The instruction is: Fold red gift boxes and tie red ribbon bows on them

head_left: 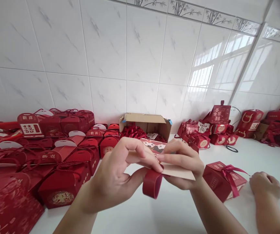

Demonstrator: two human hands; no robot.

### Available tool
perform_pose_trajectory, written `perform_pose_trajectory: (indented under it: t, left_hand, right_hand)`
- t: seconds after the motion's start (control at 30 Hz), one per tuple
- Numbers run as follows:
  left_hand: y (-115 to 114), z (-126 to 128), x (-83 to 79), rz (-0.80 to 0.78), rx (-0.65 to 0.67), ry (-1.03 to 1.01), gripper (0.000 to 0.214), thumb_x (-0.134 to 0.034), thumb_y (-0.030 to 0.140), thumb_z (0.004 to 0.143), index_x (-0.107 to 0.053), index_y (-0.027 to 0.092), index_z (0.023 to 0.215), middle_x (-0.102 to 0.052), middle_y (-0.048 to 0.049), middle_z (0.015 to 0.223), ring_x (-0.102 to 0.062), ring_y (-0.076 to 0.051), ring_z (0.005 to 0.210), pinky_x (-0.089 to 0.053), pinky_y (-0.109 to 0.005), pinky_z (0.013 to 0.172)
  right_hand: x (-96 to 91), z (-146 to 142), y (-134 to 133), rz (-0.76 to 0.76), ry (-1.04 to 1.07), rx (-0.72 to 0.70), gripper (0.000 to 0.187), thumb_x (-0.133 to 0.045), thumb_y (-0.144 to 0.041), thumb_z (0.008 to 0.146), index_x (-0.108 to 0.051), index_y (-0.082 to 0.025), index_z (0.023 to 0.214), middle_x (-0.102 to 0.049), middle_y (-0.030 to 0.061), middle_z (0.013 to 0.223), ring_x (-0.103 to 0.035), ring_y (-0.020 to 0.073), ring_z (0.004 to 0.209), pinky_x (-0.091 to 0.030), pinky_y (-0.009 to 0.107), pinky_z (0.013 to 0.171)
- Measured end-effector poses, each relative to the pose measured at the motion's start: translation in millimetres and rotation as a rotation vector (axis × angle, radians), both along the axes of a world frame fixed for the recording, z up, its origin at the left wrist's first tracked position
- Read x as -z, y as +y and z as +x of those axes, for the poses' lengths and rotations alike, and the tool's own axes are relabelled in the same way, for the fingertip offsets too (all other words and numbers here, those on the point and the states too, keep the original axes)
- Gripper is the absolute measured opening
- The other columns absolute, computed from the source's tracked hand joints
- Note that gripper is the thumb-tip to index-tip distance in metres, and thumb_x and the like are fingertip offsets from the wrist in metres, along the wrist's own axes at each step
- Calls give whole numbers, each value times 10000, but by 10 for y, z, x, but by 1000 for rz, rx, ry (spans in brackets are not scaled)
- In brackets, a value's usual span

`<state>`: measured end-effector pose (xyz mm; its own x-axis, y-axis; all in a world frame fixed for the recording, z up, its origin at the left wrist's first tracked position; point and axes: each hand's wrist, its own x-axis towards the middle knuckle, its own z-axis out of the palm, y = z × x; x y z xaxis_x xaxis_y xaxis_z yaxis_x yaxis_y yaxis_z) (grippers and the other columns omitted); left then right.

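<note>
My left hand [116,175] is closed in a pinch on a glossy dark-red strap [152,188], bent into a loop that hangs below the fingertips. My right hand [185,159] is closed on a flat card piece [178,171] with a pale underside, its fingers meeting the left fingertips where the strap joins the card. Part of a red printed face with white figures [154,145] shows behind the fingers; whether it belongs to the same piece I cannot tell. Both hands are above the white tabletop [120,214].
Rows of red gift boxes [66,175] with cord handles fill the left. An open cardboard carton [163,128] holding red ribbons stands at the wall. On the right are a ribbon-tied red box [224,182], another person's hand [265,187], stacked boxes [220,128] and a black ring [232,149].
</note>
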<state>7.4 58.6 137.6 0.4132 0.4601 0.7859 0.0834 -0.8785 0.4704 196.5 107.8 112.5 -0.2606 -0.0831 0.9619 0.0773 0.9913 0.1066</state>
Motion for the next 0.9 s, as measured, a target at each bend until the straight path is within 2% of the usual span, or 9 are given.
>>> perform_pose_trajectory:
  t: [0.27, 0.47, 0.63, 0.8, 0.9]
  left_hand:
    - [-34, 6, -13, 30, 21, -12, 413, -620, -11, 758, -370, 271, 926, -729, 42, 842, -684, -155, 848, -553, -290, 756]
    - [-8, 27, -26, 53, -40, -20, 465, -664, 25, 745, -415, 301, 1024, -719, 64, 797, -688, -141, 840, -546, -267, 808]
    - [-56, 20, -48, 8, -205, 72, 551, -650, 127, 778, -405, 292, 1244, -670, -38, 1082, -643, -204, 1030, -567, -309, 841]
    - [-130, -17, -81, 61, -341, 226, 274, -648, 176, 772, -628, 263, 1032, -679, -33, 1071, -618, -249, 1083, -485, -387, 1004]
    - [-141, -12, -112, 25, -351, 196, 247, -685, 183, 737, -660, 258, 971, -697, -23, 983, -621, -252, 1074, -501, -368, 986]
  right_hand:
    - [40, -1, -6, 85, 40, 27, 355, -653, -171, 769, -665, -189, 1124, -577, 54, 759, -557, 158, 607, -496, 312, 497]
    - [43, -29, -10, 102, 85, 30, 329, -635, -129, 773, -667, -204, 1092, -595, 41, 719, -571, 160, 576, -483, 312, 463]
    - [34, -33, 3, 141, 77, 68, 336, -647, -93, 753, -661, -189, 1074, -604, 40, 707, -576, 160, 570, -471, 307, 449]
    - [44, -27, 23, 164, 49, 66, 349, -642, -112, 757, -643, -202, 1094, -617, 34, 710, -587, 162, 576, -480, 303, 449]
    - [53, -48, 13, 161, 57, 53, 339, -638, -110, 756, -646, -206, 1080, -617, 33, 706, -581, 157, 562, -473, 299, 439]
